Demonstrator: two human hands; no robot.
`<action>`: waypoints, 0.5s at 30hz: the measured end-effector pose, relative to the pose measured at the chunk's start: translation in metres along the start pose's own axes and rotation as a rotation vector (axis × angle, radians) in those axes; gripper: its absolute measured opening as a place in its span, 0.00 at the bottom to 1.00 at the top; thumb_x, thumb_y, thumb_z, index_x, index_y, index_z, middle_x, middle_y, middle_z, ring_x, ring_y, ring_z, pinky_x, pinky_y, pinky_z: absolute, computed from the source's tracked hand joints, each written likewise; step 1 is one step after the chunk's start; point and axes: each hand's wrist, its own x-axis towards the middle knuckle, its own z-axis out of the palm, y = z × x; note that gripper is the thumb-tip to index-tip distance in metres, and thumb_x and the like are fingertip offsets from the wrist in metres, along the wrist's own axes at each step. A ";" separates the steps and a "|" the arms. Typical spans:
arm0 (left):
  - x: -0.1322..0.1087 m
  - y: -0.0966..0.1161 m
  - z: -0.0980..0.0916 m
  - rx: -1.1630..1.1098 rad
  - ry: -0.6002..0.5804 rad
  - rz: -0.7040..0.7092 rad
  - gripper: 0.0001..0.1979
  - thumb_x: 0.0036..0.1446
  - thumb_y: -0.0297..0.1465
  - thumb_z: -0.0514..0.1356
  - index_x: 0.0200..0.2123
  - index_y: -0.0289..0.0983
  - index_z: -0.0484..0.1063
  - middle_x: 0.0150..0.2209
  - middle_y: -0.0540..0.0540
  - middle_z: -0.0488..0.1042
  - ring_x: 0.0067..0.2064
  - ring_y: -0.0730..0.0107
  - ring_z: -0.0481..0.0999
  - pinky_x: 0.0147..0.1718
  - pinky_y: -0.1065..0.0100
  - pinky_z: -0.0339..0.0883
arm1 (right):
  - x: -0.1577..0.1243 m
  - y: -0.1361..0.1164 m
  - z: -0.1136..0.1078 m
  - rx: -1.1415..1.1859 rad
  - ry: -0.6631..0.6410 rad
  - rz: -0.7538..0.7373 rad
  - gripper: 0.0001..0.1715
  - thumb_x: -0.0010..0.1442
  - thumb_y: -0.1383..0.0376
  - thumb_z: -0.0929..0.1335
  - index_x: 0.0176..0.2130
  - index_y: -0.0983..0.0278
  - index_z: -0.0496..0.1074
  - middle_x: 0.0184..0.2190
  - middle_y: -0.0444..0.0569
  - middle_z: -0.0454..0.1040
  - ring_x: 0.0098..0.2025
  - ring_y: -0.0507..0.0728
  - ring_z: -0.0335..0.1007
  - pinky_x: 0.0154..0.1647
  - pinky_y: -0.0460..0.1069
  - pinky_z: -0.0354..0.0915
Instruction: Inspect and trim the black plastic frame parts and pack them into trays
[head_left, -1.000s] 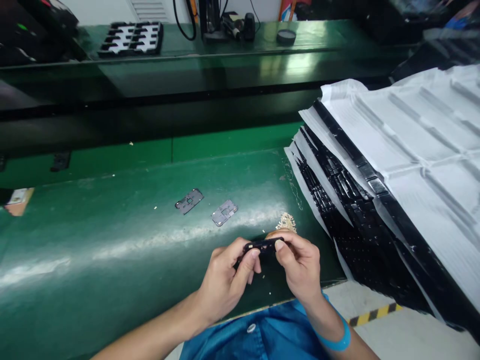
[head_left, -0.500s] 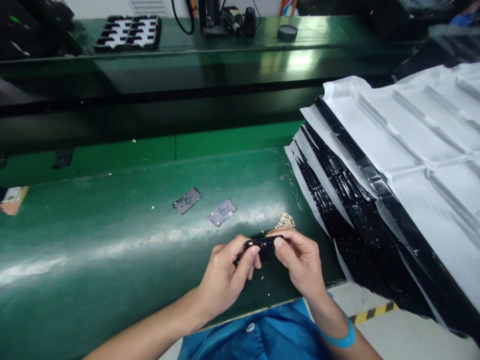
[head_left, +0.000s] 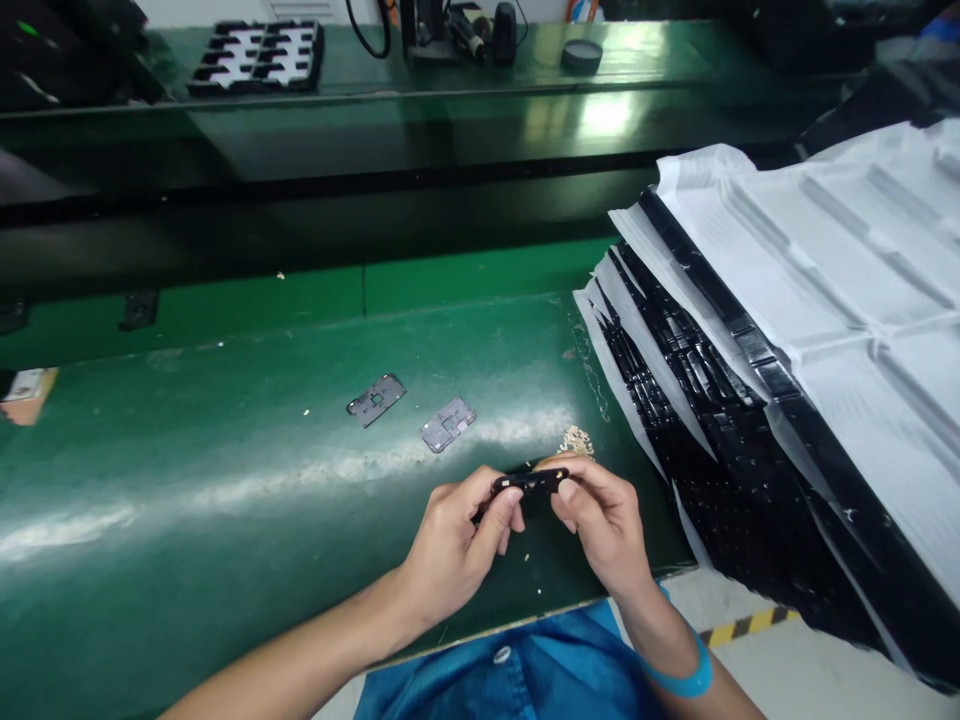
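Between my two hands is a small black plastic part (head_left: 534,482), seen nearly edge-on, with tiny light pieces on it. My left hand (head_left: 465,545) pinches its left end between thumb and fingers. At the other end, my right hand (head_left: 604,510) grips it, the thumb close to a light piece at the corner. A heap of tiny beige pieces (head_left: 576,441) lies just beyond my right fingers. Two flat dark grey plates with cut-outs, one plate (head_left: 376,400) and another plate (head_left: 448,425), rest on the green bench farther off.
Stacked black trays (head_left: 720,400) with white sheets (head_left: 847,230) between them rise at the right. A black-and-white tray (head_left: 257,58) sits on the back shelf near a round black lid (head_left: 582,55). Stray beige bits dot the green bench (head_left: 187,440).
My right thumb has shifted slightly down off the part's edge, and a light piece now shows at that corner. Both hands still hold the part; the view has moved a little.
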 end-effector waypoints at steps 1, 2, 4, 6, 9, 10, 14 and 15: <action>0.000 0.000 0.000 0.006 0.003 0.005 0.17 0.76 0.38 0.55 0.34 0.38 0.73 0.21 0.52 0.71 0.21 0.74 0.71 0.25 0.71 0.63 | 0.000 -0.001 0.000 -0.002 -0.004 0.008 0.15 0.70 0.56 0.69 0.38 0.63 0.82 0.19 0.40 0.63 0.19 0.51 0.58 0.22 0.47 0.61; 0.001 0.001 0.000 0.010 0.006 0.011 0.17 0.76 0.38 0.54 0.34 0.38 0.72 0.21 0.52 0.71 0.21 0.74 0.71 0.24 0.72 0.63 | 0.001 -0.002 0.001 -0.007 -0.004 0.020 0.16 0.70 0.55 0.69 0.38 0.63 0.82 0.18 0.40 0.63 0.19 0.51 0.57 0.22 0.47 0.60; 0.001 0.002 0.000 0.013 0.009 0.018 0.17 0.76 0.38 0.54 0.33 0.38 0.72 0.21 0.52 0.71 0.21 0.74 0.71 0.24 0.72 0.63 | 0.001 -0.002 0.002 -0.021 0.004 0.042 0.18 0.70 0.54 0.69 0.37 0.63 0.81 0.18 0.40 0.63 0.19 0.51 0.57 0.21 0.47 0.58; 0.001 0.002 0.000 0.014 0.010 0.021 0.17 0.76 0.37 0.54 0.33 0.38 0.72 0.21 0.52 0.71 0.21 0.74 0.71 0.24 0.72 0.63 | 0.001 -0.001 0.003 -0.039 0.016 0.040 0.18 0.71 0.54 0.69 0.37 0.63 0.81 0.19 0.40 0.63 0.19 0.51 0.57 0.20 0.47 0.57; 0.000 0.001 0.000 0.017 0.007 0.025 0.17 0.76 0.37 0.54 0.33 0.38 0.72 0.20 0.53 0.71 0.21 0.75 0.71 0.25 0.72 0.63 | 0.000 0.001 0.004 -0.055 0.038 0.024 0.16 0.70 0.56 0.68 0.36 0.62 0.81 0.18 0.40 0.62 0.19 0.51 0.56 0.21 0.47 0.57; 0.000 0.001 0.000 0.019 0.007 0.026 0.17 0.76 0.37 0.54 0.33 0.38 0.72 0.20 0.53 0.71 0.21 0.75 0.71 0.25 0.72 0.63 | 0.000 0.002 0.004 -0.055 0.044 0.025 0.16 0.69 0.57 0.68 0.36 0.62 0.81 0.18 0.40 0.62 0.19 0.51 0.56 0.21 0.47 0.56; 0.000 0.000 0.000 0.020 0.003 0.019 0.17 0.76 0.37 0.54 0.33 0.38 0.72 0.21 0.53 0.71 0.21 0.75 0.71 0.25 0.72 0.63 | 0.000 0.004 0.006 -0.058 0.050 0.036 0.14 0.68 0.60 0.68 0.35 0.62 0.81 0.18 0.40 0.62 0.20 0.51 0.57 0.21 0.47 0.57; 0.001 -0.001 0.001 0.018 0.003 0.015 0.18 0.76 0.38 0.54 0.33 0.38 0.72 0.21 0.53 0.71 0.21 0.75 0.71 0.25 0.72 0.63 | 0.000 0.004 0.006 -0.060 0.052 0.036 0.13 0.67 0.61 0.68 0.35 0.62 0.81 0.19 0.40 0.62 0.20 0.51 0.57 0.21 0.47 0.57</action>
